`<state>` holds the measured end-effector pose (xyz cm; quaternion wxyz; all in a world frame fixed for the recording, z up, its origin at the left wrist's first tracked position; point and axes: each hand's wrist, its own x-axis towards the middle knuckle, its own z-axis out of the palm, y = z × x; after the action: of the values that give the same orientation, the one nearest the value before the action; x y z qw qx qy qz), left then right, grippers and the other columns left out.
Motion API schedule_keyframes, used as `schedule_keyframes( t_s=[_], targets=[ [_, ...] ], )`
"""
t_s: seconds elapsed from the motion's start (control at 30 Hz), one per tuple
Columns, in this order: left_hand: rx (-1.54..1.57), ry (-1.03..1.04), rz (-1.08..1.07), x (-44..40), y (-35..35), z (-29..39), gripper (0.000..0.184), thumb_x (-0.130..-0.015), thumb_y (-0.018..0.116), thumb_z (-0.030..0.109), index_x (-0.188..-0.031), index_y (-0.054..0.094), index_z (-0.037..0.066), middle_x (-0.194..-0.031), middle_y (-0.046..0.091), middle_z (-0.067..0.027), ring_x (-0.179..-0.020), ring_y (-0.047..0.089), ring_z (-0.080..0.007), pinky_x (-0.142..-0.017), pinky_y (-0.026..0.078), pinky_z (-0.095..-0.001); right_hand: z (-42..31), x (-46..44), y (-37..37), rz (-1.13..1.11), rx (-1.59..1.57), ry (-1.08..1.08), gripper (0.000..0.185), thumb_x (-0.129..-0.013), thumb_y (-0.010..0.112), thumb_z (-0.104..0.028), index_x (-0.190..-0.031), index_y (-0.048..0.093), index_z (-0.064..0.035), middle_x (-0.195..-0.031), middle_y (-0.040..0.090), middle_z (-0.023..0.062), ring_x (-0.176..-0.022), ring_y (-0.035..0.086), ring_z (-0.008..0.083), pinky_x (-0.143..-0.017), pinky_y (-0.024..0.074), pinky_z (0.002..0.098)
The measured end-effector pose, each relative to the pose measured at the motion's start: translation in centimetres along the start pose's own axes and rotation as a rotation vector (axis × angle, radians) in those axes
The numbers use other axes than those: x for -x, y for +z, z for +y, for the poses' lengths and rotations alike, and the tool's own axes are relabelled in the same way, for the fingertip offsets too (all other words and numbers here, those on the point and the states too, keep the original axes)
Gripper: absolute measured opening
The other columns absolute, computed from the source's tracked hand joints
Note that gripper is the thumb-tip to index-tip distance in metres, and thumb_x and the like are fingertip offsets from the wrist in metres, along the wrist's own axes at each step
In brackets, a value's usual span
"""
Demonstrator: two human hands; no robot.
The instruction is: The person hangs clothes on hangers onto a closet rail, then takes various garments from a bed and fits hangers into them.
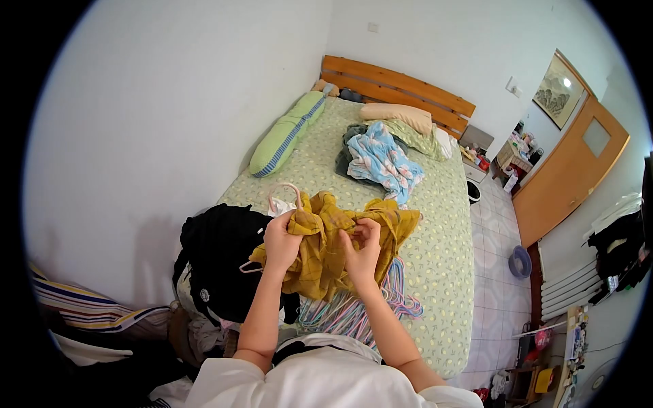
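The left hand (pixel 281 245) clenches its fingers on the mustard garment (pixel 316 265) near a pink hanger (pixel 293 187), likely bearing its weight above the bed (pixel 442 285) — the right hand's (pixel 362 251) fingers curl there, pinching or not unclear.

The yellow cloth (pixel 323 255) hides most of a hanger (pixel 286 185), the far end of the hanger pile (pixel 403 299) and some left-hand (pixel 280 246) fingertips. Dark clothes (pixel 615 241) at right are cut off; the far table's items (pixel 525 144) are too small to tell.

A home bedroom, shown by the bed (pixel 449 272), wooden headboard (pixel 396 78), peach pillow (pixel 398 115) and green bolster (pixel 284 139).
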<state>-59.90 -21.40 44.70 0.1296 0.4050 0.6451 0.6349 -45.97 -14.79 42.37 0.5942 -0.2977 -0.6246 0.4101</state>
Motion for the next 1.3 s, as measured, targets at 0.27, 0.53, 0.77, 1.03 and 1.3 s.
schedule_keyframes(
  t_s=[0.27, 0.53, 0.77, 1.03, 1.3],
  targets=[
    [0.003, -0.035, -0.041, -0.1, 0.2, 0.2, 0.018, -0.078, 0.066, 0.016, -0.087, 0.061, 0.001, -0.069, 0.061, -0.0121, -0.065, 0.06, -0.023, -0.061, 0.042, -0.0301, -0.7, 0.5, -1.2, -0.141, -0.335, 0.112, 0.013, -0.083, 0.061, 0.005, -0.094, 0.056, 0.0012, -0.088, 0.049, 0.0023, -0.08, 0.048, 0.0091, -0.072, 0.0384, 0.021],
    [-0.575, 0.43, 0.111, -0.4, 0.4, 3.5, 0.021, -0.07, 0.066, 0.01, -0.087, 0.061, 0.001, -0.075, 0.064, -0.0122, -0.074, 0.059, -0.0309, -0.071, 0.045, -0.0356, -0.7, 0.6, -0.9, -0.225, -0.255, 0.027, 0.014, -0.082, 0.059, 0.009, -0.094, 0.058, 0.0029, -0.092, 0.048, 0.0046, -0.085, 0.049, 0.0121, -0.075, 0.0392, 0.0218],
    [-0.702, 0.505, -0.14, -0.3, 1.8, 3.7, 0.039, -0.067, 0.062, 0.004, -0.103, 0.05, -0.003, -0.078, 0.062, -0.0153, -0.073, 0.06, -0.0345, -0.067, 0.047, -0.042, -1.6, 0.8, 0.4, -0.209, -0.286, 0.055, 0.022, -0.081, 0.061, 0.007, -0.102, 0.055, 0.0021, -0.096, 0.046, 0.0033, -0.085, 0.049, 0.011, -0.078, 0.0425, 0.0223],
    [-0.513, 0.283, -0.228, -0.5, 1.4, 4.3, 0.047, -0.073, 0.062, 0.007, -0.117, 0.046, 0.0, -0.084, 0.064, -0.0169, -0.076, 0.061, -0.0389, -0.065, 0.048, -0.0449, -2.4, -0.1, 0.4, -0.238, -0.171, -0.063, 0.022, -0.076, 0.069, 0.004, -0.093, 0.055, 0.0011, -0.085, 0.048, 0.0027, -0.077, 0.051, 0.0122, -0.069, 0.0445, 0.0229],
    [0.329, 0.111, -0.603, -0.5, -0.1, 3.2, 0.06, -0.076, 0.068, 0.008, -0.13, 0.043, 0.0, -0.097, 0.065, -0.0123, -0.091, 0.063, -0.0197, -0.083, 0.048, -0.0318, -1.6, -0.1, -0.1, -0.156, -0.198, -0.021, 0.015, -0.079, 0.066, 0.005, -0.087, 0.054, 0.0009, -0.079, 0.051, 0.0014, -0.073, 0.05, 0.0076, -0.064, 0.042, 0.0206]
  ],
)
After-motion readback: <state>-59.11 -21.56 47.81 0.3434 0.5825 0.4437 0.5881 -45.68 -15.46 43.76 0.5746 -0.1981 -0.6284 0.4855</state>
